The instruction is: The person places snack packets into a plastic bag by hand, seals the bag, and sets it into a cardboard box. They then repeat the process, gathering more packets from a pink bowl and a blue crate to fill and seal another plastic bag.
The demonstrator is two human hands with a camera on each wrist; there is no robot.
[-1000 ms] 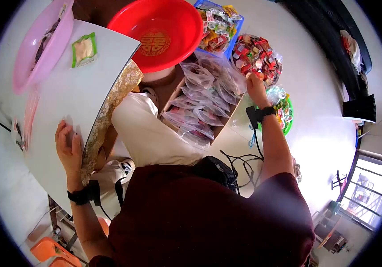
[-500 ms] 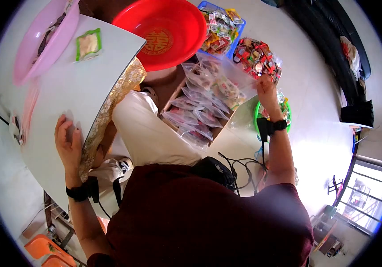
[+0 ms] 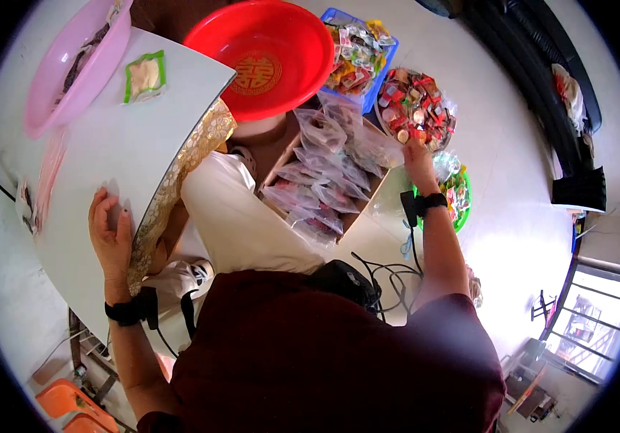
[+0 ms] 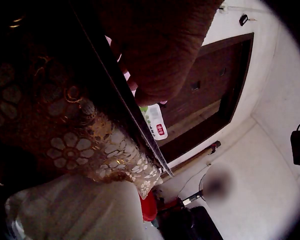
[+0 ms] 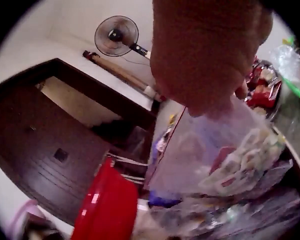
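Note:
In the head view the right hand (image 3: pixel 419 167) pinches the top edge of a clear plastic bag (image 3: pixel 373 148) at the right side of a cardboard box (image 3: pixel 354 229). The right wrist view shows that bag (image 5: pixel 210 150) hanging below the right hand (image 5: pixel 205 60), with small packets inside. Several more clear bags (image 3: pixel 324 169) fill the box. The left hand (image 3: pixel 112 242) rests on the white table (image 3: pixel 82 173) near its edge, fingers loosely bent and holding nothing. In the left wrist view the left hand (image 4: pixel 160 45) is dark, its fingers partly hidden by the table edge.
A green-edged packet (image 3: pixel 144 76) and a pink basin (image 3: pixel 71 72) are on the table. Beyond the box are a red basin (image 3: pixel 281 54), a blue basket (image 3: pixel 371 97) of packets, a round heap of red packets (image 3: pixel 422 108) and a green basket (image 3: pixel 466 209). Cables (image 3: pixel 389 278) lie near the lap.
The right hand first moved right, spreading the bag over the box's edge, then came back left and lower with it. The left hand has stayed in place.

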